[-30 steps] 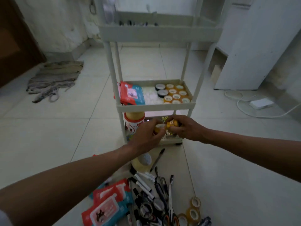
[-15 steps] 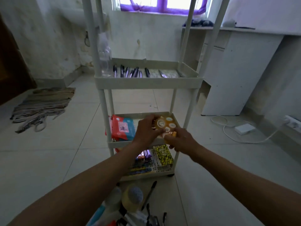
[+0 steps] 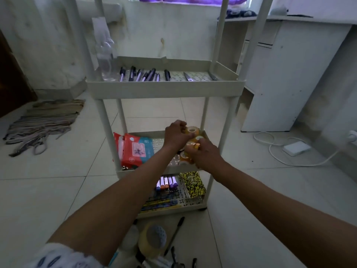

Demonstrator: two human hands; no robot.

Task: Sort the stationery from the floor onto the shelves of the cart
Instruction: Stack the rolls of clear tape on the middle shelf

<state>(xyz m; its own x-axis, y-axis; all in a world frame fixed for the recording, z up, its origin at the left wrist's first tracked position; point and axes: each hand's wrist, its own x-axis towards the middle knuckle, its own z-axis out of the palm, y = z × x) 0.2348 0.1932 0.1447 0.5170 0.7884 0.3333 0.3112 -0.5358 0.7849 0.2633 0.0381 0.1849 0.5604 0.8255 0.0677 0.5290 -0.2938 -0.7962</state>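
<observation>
Both hands over right end of middle shelf (image 3: 133, 172) of cart (image 3: 164, 88), placing tape. Left hand (image 3: 176, 135) curled round a small yellow tape roll (image 3: 191, 130), thumb and fingers pinching its side, held just above the rolls already on the shelf. Right hand (image 3: 205, 154) pinching a second roll (image 3: 195, 146) at the fingertips, low and close to the shelf's front rim; exact finger contact hidden behind knuckles. More rolls (image 3: 184, 157) packed under and between the hands, so likely adding to the same cluster: tape kept together at this end. Wipes packs (image 3: 135, 151) standing at left end of same shelf, well apart from tape.

Upper shelf: pens (image 3: 141, 74) lined up left, scissors (image 3: 188, 76) right. Bottom shelf: markers (image 3: 167, 183) beside a yellow-black notebook (image 3: 192, 182), pencils in front. Grouped by type per shelf, presumably.

On floor near cart base: big tape roll (image 3: 152, 240), loose pen (image 3: 174, 235), more items at bottom edge, cut off. Sorting part done; floor pile remains.

Next likely: set both rolls flat among the others, release. Risk: rolls rolling off or knocking neighbours over the low rim.
</observation>
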